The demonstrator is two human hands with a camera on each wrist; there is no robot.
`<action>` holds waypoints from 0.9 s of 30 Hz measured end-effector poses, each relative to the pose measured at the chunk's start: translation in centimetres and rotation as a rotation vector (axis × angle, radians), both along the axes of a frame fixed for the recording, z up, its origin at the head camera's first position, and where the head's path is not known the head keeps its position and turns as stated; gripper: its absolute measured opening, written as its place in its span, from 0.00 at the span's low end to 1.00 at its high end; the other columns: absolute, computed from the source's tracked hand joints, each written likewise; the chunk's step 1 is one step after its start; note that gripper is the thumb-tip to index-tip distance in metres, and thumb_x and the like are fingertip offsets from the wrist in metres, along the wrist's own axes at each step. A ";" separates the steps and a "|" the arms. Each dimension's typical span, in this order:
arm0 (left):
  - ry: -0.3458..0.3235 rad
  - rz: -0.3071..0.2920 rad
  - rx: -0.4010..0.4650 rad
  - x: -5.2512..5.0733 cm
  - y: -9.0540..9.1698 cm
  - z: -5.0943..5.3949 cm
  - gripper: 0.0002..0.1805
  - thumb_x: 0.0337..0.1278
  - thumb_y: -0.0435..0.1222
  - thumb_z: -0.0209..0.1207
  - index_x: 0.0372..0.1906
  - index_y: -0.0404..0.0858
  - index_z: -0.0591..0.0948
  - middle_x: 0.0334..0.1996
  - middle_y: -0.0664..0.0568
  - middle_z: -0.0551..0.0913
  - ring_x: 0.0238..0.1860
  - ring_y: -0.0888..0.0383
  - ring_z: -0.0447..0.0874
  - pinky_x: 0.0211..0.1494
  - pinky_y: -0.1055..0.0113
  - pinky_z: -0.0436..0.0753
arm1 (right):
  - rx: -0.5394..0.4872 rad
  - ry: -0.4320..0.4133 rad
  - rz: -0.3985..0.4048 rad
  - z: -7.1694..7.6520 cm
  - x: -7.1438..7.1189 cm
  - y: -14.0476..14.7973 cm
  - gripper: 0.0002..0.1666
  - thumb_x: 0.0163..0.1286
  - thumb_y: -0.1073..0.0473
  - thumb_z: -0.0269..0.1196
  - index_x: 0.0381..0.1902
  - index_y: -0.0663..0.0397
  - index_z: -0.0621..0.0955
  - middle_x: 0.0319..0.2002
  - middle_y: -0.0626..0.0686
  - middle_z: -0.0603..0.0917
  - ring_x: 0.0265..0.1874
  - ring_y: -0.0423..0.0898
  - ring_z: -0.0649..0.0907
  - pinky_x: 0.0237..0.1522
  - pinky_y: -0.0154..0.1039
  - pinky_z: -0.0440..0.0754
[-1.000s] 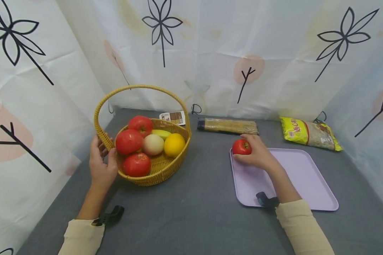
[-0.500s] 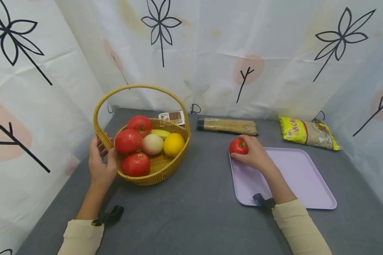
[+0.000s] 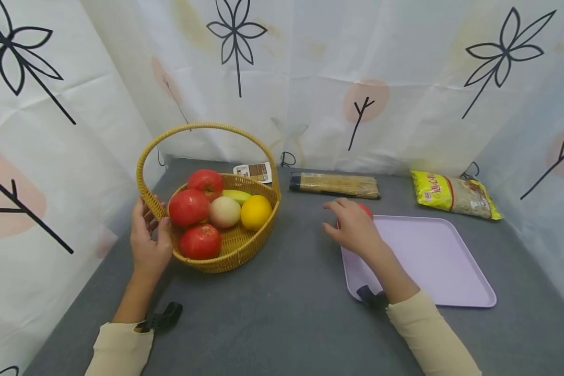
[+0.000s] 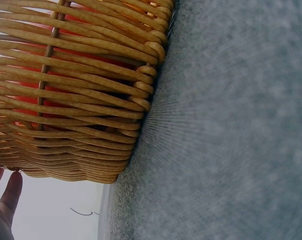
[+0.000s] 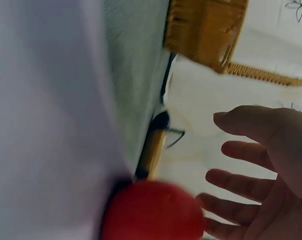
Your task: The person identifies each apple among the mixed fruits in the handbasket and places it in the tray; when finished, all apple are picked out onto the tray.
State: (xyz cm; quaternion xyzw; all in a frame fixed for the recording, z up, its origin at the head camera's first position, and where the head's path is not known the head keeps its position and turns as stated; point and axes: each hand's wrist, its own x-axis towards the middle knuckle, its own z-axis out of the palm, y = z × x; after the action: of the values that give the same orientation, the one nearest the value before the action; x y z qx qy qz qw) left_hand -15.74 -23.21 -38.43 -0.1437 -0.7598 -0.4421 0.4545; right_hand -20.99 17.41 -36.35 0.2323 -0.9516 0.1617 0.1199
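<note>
My left hand [image 3: 149,248] grips the left side of a yellow wicker basket [image 3: 232,262], fingers behind the base of its handle and thumb in front. Inside the basket lie several large red fruits [image 3: 200,242], a pale round thing [image 3: 224,212], a yellow fruit [image 3: 256,213] and a light green one [image 3: 237,196]. My right hand [image 3: 357,232] is over the back left corner of a lilac tray [image 3: 427,261], fingers spread. Mostly hidden behind it in the head view, a tomato [image 5: 153,212] shows in the right wrist view, apart from the palm.
Along the back lie a flat card-like packet [image 3: 255,172], a long pack of thin sticks [image 3: 336,185] and a yellow food bag [image 3: 456,195]. A patterned white cloth [image 3: 310,104] hangs behind the grey table [image 3: 272,313].
My right hand has let go of the tomato, spreading its fingers and moving a little left and up. The tomato stays at the tray's back left corner. My left hand has kept its place.
</note>
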 end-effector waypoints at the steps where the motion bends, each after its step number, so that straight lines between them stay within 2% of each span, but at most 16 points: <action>1: -0.003 0.002 -0.001 0.1 0.0 0.0 0.33 0.56 0.12 0.53 0.68 0.20 0.63 0.59 0.26 0.74 0.59 0.66 0.75 0.57 0.75 0.75 | -0.007 -0.002 0.023 0.2 0.1 -0.7 0.24 0.62 0.56 0.72 0.54 0.59 0.83 0.53 0.60 0.83 0.53 0.59 0.80 0.57 0.56 0.77; 6: -0.005 -0.003 -0.007 0.2 0.0 0.1 0.32 0.56 0.12 0.53 0.67 0.20 0.64 0.58 0.26 0.73 0.59 0.65 0.75 0.58 0.74 0.75 | -0.040 0.019 0.129 0.6 0.6 -4.0 0.20 0.63 0.57 0.72 0.51 0.57 0.84 0.52 0.56 0.84 0.52 0.54 0.81 0.56 0.51 0.80; 8: -0.003 -0.004 -0.005 0.2 0.0 0.1 0.31 0.56 0.12 0.53 0.67 0.20 0.64 0.58 0.26 0.74 0.59 0.65 0.75 0.57 0.73 0.76 | -0.054 0.073 0.180 0.7 0.8 -5.1 0.18 0.62 0.58 0.72 0.50 0.57 0.85 0.50 0.55 0.85 0.50 0.54 0.82 0.54 0.50 0.81; 13: -0.016 0.002 -0.001 0.1 0.0 0.1 0.31 0.56 0.12 0.53 0.67 0.20 0.64 0.59 0.28 0.74 0.59 0.65 0.75 0.57 0.74 0.76 | -0.090 0.270 0.310 0.9 0.6 -7.7 0.14 0.60 0.63 0.72 0.44 0.58 0.85 0.44 0.55 0.86 0.45 0.53 0.83 0.50 0.47 0.82; 18: -0.030 -0.002 -0.003 0.2 0.1 0.1 0.32 0.56 0.12 0.53 0.68 0.20 0.63 0.59 0.28 0.73 0.59 0.66 0.75 0.57 0.74 0.75 | -0.060 0.357 0.382 1.5 0.0 -10.1 0.14 0.59 0.65 0.71 0.44 0.58 0.85 0.44 0.55 0.85 0.43 0.53 0.82 0.46 0.44 0.82; 23: -0.038 0.002 0.010 0.2 0.1 0.2 0.32 0.57 0.13 0.53 0.69 0.21 0.63 0.59 0.28 0.74 0.59 0.66 0.75 0.57 0.73 0.75 | 0.025 0.377 0.448 2.2 -1.0 -12.6 0.20 0.59 0.63 0.70 0.51 0.57 0.83 0.51 0.60 0.82 0.48 0.57 0.81 0.47 0.47 0.82; 27: -0.036 0.000 0.011 0.2 0.0 0.1 0.32 0.56 0.13 0.53 0.69 0.21 0.63 0.59 0.28 0.74 0.59 0.65 0.75 0.57 0.73 0.76 | 0.029 0.272 0.504 2.4 -2.2 -14.3 0.21 0.62 0.62 0.68 0.54 0.57 0.81 0.54 0.60 0.80 0.50 0.55 0.80 0.46 0.46 0.82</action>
State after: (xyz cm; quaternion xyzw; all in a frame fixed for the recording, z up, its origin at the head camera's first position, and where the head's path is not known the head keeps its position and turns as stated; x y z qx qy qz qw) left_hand -15.55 -23.16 -38.32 -0.1332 -0.7655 -0.4487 0.4415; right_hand -23.15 3.13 -33.96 0.4826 -0.8414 0.1399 0.1990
